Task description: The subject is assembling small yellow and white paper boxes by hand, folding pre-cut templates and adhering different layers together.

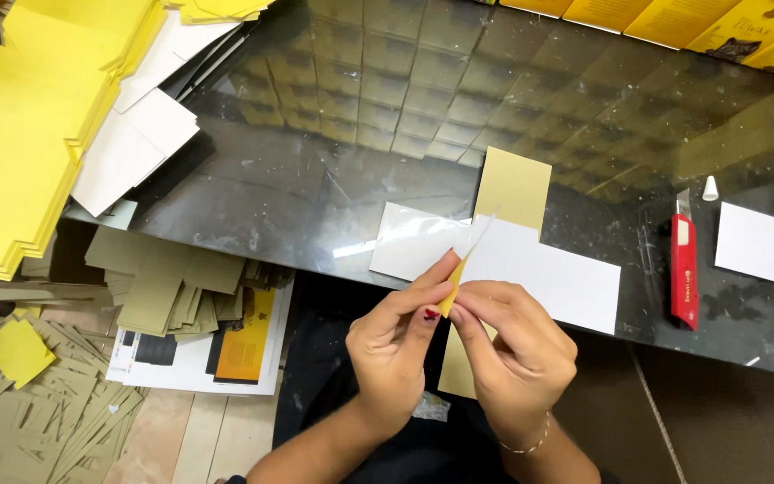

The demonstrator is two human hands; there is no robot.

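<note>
Both my hands meet at the near edge of a dark glass table. My left hand and my right hand pinch a thin yellow strip between thumbs and forefingers. A clear film tail rises from the strip. Under and beyond the fingers lies a flat white card cut-out with an olive flap at its far side and another olive flap hanging over the table's edge.
A red utility knife and a small white cap lie right of the card. More white card lies at the far right. Yellow sheet stacks sit left. Olive offcuts litter the floor.
</note>
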